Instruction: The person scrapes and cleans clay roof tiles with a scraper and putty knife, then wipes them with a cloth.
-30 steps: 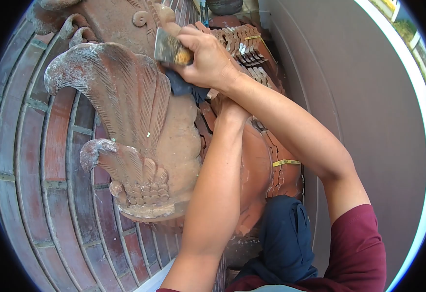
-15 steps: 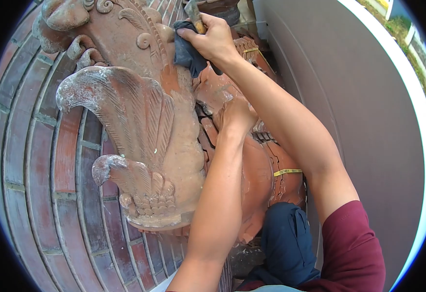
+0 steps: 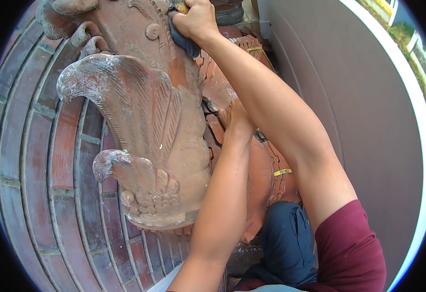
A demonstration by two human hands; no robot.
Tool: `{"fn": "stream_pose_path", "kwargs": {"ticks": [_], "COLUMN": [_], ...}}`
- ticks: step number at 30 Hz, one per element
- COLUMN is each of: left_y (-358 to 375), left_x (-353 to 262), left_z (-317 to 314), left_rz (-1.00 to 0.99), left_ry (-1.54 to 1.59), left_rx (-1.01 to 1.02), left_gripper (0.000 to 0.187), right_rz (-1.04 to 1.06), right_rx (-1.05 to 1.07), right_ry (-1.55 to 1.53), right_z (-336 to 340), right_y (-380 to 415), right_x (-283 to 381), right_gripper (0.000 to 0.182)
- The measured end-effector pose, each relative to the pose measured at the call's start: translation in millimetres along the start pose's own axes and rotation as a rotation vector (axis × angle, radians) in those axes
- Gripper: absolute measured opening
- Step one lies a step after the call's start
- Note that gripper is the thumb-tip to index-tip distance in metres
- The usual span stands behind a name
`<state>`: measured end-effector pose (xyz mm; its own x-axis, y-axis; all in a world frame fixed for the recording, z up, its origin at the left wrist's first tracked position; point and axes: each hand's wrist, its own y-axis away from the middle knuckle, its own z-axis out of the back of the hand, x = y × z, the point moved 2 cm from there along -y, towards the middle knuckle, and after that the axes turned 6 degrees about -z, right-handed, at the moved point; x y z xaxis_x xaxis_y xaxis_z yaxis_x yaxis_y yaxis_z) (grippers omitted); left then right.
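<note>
A carved terracotta ornament (image 3: 145,112) with curled, leaf-like parts fills the middle left. My right hand (image 3: 196,22) is closed round a dark cloth (image 3: 183,44) and a tool with a yellowish handle (image 3: 180,6) at the top, beside the ornament's upper edge. The tool's far end is cut off by the frame. Lower down, my left hand (image 3: 236,117) rests against the cracked reddish clay pieces (image 3: 256,170); its fingers are mostly hidden behind the hand and my right forearm.
Brick paving or wall (image 3: 42,160) curves along the left. A grey-brown panel (image 3: 368,131) with a white rim stands on the right. Yellow tape (image 3: 283,172) lies across the cracked clay. My dark-trousered knee (image 3: 286,238) is at the bottom.
My right hand has moved up and slightly left with the cloth and tool. My left hand stays at the clay, and the ornament sits a little further right in view.
</note>
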<state>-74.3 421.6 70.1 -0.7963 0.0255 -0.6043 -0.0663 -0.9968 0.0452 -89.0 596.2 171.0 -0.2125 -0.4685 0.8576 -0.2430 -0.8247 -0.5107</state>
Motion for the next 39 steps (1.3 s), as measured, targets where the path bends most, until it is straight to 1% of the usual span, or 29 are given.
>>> {"fn": "stream_pose_path", "kwargs": {"ticks": [3, 4, 5, 7, 8, 10, 11, 12, 13, 14, 16, 17, 19, 22, 24, 25, 27, 29, 30, 31, 33, 34, 37, 39], "left_y": [1, 1, -6, -22, -31, -47, -53, -54, -54, -52, -41, -35, -22, -11, -11, -14, -16, -14, -12, -11, -9, -8, -10, -10], "left_x": [1, 3, 13, 37, 51, 84, 99, 105, 110, 111, 89, 77, 49, 21, 16, 20, 24, 26, 22, 19, 13, 12, 8, 7], "left_z": [1, -2, -8, -24, -32, -53, -63, -65, -68, -69, -49, -39, -20, -6, -5, -7, -10, -12, -12, -11, -9, -8, -6, -6], "left_rz": [-0.008, -0.018, -0.049, -0.115, -0.149, -0.207, -0.236, -0.264, -0.256, -0.247, -0.178, -0.15, -0.117, -0.073, -0.037, -0.036, -0.035, -0.036, -0.041, -0.044, -0.048, -0.049, -0.056, -0.058], "left_ry": [-0.002, -0.006, -0.045, -0.08, -0.076, 0.036, 0.092, 0.15, 0.142, 0.135, 0.005, -0.044, -0.069, -0.116, -0.155, -0.167, -0.18, -0.158, -0.137, -0.107, -0.054, -0.033, 0.013, 0.028], "left_rx": [-0.041, -0.048, -0.043, -0.043, -0.046, -0.07, -0.081, -0.09, -0.09, -0.091, -0.065, -0.047, 0.008, 0.093, 0.132, 0.113, 0.085, 0.07, 0.069, 0.071, 0.078, 0.083, 0.098, 0.107], "left_gripper": [0.058, 0.058, 0.058, 0.058, 0.059, 0.059, 0.059, 0.059, 0.059, 0.059, 0.06, 0.06, 0.062, 0.064, 0.065, 0.064, 0.063, 0.062, 0.061, 0.061, 0.06, 0.059, 0.058, 0.058], "right_rz": [0.224, 0.303, 0.281, 0.225, 0.165, 0.032, -0.118, -0.114, -0.103, 0.009, 0.249, 0.246, 0.218, 0.046, 0.022, 0.01, 0.049, 0.086, 0.068, 0.0, -0.053, 0.027, 0.075, 0.058], "right_rx": [-0.08, -0.074, -0.014, 0.041, 0.008, -0.047, 0.013, 0.014, 0.019, -0.032, -0.142, -0.097, 0.062, 0.107, 0.057, 0.032, 0.011, -0.034, -0.045, -0.038, -0.021, -0.103, -0.011, -0.02], "right_ry": [0.018, -0.005, -0.057, -0.07, -0.04, 0.021, 0.025, 0.013, 0.005, 0.023, 0.048, 0.022, 0.02, -0.046, -0.192, -0.267, -0.21, -0.151, -0.093, -0.214, -0.212, -0.196, -0.23, -0.152], "right_z": [12, 18, 25, 28, 25, 9, 1, 0, 0, 2, 12, 21, 35, 56, 54, 51, 49, 31, 26, 23, 10, 5, 21, 15], "right_y": [21, 33, 46, 46, 40, 17, 3, 2, 2, 9, 35, 51, 73, 83, 74, 72, 66, 51, 41, 31, 10, 9, 31, 16], "right_x": [1, 0, 2, 1, 2, 7, 7, 6, 5, 2, -4, -2, -12, -8, -13, -15, -2, 3, 7, 8, -3, -8, -2, -3], "right_gripper": [0.028, 0.027, 0.025, 0.027, 0.027, 0.03, 0.033, 0.03, 0.028, 0.028, 0.03, 0.028, 0.026, 0.026, 0.026, 0.026, 0.028, 0.03, 0.032, 0.029, 0.029, 0.028, 0.027, 0.027]}}
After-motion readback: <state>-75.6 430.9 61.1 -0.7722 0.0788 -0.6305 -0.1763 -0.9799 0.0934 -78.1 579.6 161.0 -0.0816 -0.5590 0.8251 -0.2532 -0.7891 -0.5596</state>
